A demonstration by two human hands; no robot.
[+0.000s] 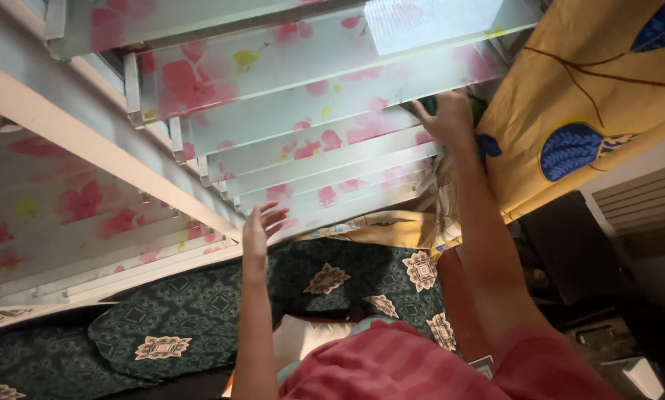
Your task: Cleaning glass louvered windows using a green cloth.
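Note:
A louvred window of frosted glass slats (325, 111) printed with pink flowers fills the upper part of the head view. My right hand (449, 118) reaches up to the right ends of the slats, beside a yellow curtain (592, 81) with blue leaf prints. Something dark green (480, 111) shows under and beside that hand; whether the fingers grip it is unclear. My left hand (260, 228) hovers lower down near the bottom slats, fingers apart and holding nothing. Both arms come out of red striped sleeves (391, 363).
A white window frame bar (110, 148) runs diagonally between two sets of slats. Below lies dark green bedding with cream medallion patterns (199, 311). A dark piece of furniture (569, 244) and a slatted white surface (636, 200) stand at the right.

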